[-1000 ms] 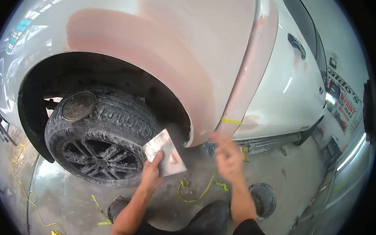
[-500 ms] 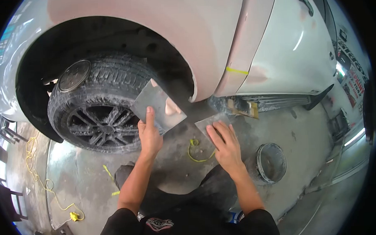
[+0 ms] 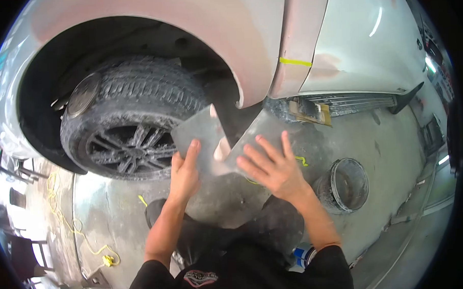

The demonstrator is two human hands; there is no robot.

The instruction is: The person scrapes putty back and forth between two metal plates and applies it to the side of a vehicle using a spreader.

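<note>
My left hand (image 3: 184, 172) grips a flat grey putty spreader (image 3: 194, 133) by its lower corner, thumb on top. A blob of pinkish putty (image 3: 222, 150) lies near that spreader's right edge, with a smaller smear at its upper corner. In my right hand (image 3: 281, 174) is a second grey putty spreader (image 3: 259, 127), the fingers spread across its upper face and the thumb hidden beneath. The two spreaders meet or overlap beside the putty. Ahead of both hands is a white car fender (image 3: 248, 42) with broad pinkish patches.
A dusty wheel (image 3: 132, 150) stands under the arch at left. Yellow tape (image 3: 295, 62) crosses the panel by the door. A sanding block (image 3: 312, 112) rests on the side step (image 3: 365, 104). A bucket (image 3: 349, 185) stands at right; a yellow cord (image 3: 74, 229) trails at left.
The spreaders, apart earlier, have come together at the putty. My right hand has opened its fingers wider over its spreader. The whole view has shifted slightly.
</note>
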